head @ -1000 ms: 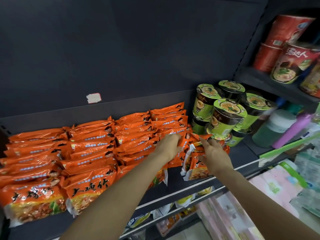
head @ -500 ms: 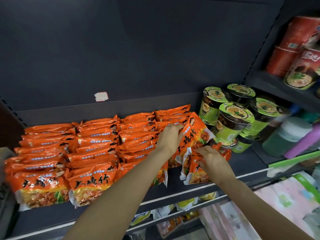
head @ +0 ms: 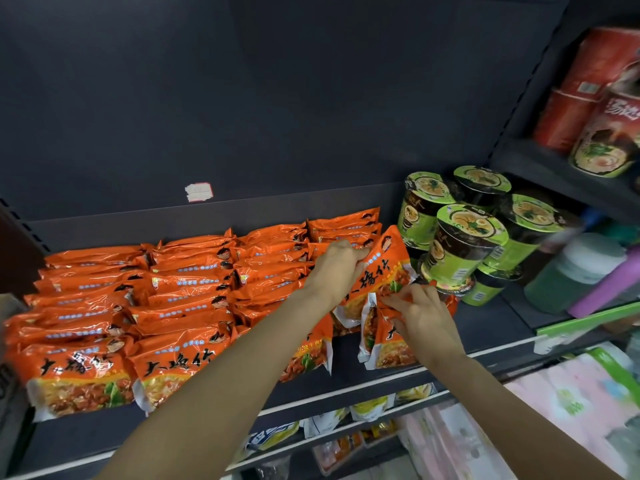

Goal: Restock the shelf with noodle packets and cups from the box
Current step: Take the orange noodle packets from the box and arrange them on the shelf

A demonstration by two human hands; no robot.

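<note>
Two hands at work on one orange noodle packet (head: 381, 271) at the right end of the packet rows (head: 180, 299), just left of the green noodle cups (head: 464, 244) on the dark shelf (head: 485, 327). Left hand (head: 337, 268) curled over the packet's far top edge, gripping it and holding it tilted up; right hand (head: 420, 315) pinching the crinkled near bottom edge, fingertips (head: 391, 299) pressed into the wrapper. More packets (head: 388, 341) standing loosely beneath, leaning at the near edge of the shelf. Probably mid-placement: packet being seated into the last, rightmost column. Best done by keeping the top edge pinched firmly, sliding the bottom edge down behind the front packets rather than forcing it, and aligning the printed face with the neighbouring rows. Worth watching the right side, where the stacked cups sit close and tilted and a careless nudge could topple them. Worth steadying the leaning front packets too, since slippery film slides easily. Box not in view. Red cups (head: 595, 98) on the upper right shelf, untouched.
</note>
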